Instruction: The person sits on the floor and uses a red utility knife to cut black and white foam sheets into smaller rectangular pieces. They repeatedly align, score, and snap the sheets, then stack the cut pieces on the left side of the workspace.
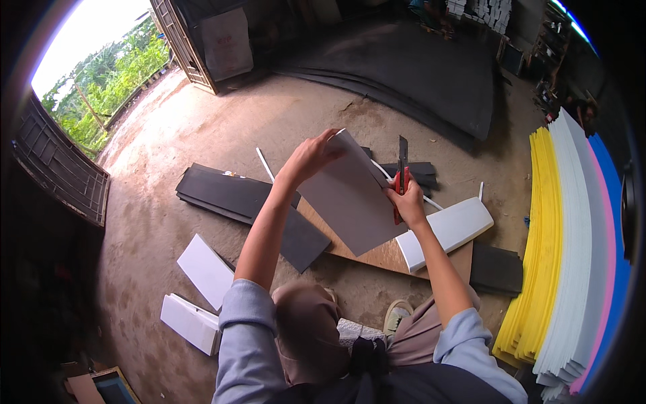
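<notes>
My left hand (311, 155) grips the far corner of a grey sheet (350, 198) and lifts it, tilted, above a brown board (383, 256) lying on the ground. My right hand (406, 198) holds the sheet's right edge and a red-handled utility knife (402, 172), whose blade points up and away from me. A white foam block (451, 229) lies on the board just right of my right hand.
Dark foam sheets (235, 195) lie on the dirt floor to the left, with white blocks (202, 269) nearer me. A tall stack of yellow, white, pink and blue sheets (572, 256) stands at the right. A large black mat (417, 67) lies far ahead. Thin white strips (264, 163) lie near the board.
</notes>
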Tool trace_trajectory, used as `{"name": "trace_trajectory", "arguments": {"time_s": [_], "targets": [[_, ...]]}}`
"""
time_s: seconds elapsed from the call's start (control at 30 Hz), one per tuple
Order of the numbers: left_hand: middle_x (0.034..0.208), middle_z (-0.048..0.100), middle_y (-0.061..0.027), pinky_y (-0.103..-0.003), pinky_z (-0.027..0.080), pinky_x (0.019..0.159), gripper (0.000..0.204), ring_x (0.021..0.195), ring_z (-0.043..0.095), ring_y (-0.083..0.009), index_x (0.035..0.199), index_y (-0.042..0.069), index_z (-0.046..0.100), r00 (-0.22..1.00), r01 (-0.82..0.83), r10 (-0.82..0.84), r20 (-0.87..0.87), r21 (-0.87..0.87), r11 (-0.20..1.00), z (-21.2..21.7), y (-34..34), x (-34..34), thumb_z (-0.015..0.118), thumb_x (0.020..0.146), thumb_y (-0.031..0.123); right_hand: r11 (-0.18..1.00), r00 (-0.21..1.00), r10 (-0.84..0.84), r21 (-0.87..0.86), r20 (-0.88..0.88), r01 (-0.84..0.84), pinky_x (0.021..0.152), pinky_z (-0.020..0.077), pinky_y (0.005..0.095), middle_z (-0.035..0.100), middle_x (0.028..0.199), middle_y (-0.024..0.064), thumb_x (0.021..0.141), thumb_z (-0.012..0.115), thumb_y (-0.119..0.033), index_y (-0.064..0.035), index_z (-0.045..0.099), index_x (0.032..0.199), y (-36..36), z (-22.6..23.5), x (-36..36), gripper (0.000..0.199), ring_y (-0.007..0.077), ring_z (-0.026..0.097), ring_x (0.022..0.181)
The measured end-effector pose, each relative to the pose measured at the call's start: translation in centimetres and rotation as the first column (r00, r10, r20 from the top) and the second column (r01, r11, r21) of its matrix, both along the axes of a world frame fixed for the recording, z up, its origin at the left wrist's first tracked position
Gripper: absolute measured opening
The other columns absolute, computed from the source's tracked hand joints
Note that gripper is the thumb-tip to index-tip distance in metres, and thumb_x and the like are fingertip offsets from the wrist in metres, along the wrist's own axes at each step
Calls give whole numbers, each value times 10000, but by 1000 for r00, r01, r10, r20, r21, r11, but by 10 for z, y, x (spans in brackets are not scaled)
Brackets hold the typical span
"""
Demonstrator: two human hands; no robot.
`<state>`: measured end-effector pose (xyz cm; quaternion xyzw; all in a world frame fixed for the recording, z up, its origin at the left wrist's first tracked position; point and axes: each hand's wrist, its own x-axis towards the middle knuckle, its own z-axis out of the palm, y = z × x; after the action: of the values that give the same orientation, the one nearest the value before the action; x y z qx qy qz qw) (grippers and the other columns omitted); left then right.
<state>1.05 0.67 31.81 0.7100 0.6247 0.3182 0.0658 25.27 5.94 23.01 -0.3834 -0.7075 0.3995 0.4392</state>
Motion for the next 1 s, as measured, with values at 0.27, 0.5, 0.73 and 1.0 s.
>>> {"name": "trace_trajectory", "arguments": {"time_s": [0.27, 0.5, 0.73, 1.0], "targets": [[877, 595, -165, -425, 477, 650, 279, 760, 595, -346, 1013, 43, 456, 980, 33, -7, -197, 130, 991, -52, -16, 67, 543, 845, 248, 999, 881, -6, -32, 473, 24, 725, 445, 494, 594, 870, 280, 869, 460, -201, 20, 358, 1044, -11, 2, 37, 300, 433, 569, 864], [878, 570, -120, -386, 502, 610, 253, 819, 602, -294, 1025, 52, 462, 946, 102, -70, -316, 85, 991, -85, -13, 95, 530, 846, 216, 993, 753, 86, -113, 652, -15, 636, 491, 460, 619, 687, 205, 905, 401, -304, -6, 466, 971, -37, 10, 37, 312, 387, 618, 675], [854, 582, -108, -383, 500, 610, 227, 797, 609, -285, 1000, 65, 482, 930, 48, -18, -366, 74, 996, -95, -6, 92, 529, 845, 224, 979, 697, -127, 200, 706, -24, 571, 487, 475, 608, 662, 226, 911, 406, -282, -17, 457, 951, -53, 7, 36, 273, 391, 616, 660], [814, 603, -111, -377, 495, 605, 218, 762, 614, -285, 987, 62, 493, 931, 48, -5, -366, 110, 993, -100, 6, 99, 525, 846, 226, 968, 694, -157, 249, 703, -32, 541, 494, 451, 604, 630, 218, 903, 423, -235, 7, 438, 915, -50, 1, 22, 242, 374, 621, 622]]}}
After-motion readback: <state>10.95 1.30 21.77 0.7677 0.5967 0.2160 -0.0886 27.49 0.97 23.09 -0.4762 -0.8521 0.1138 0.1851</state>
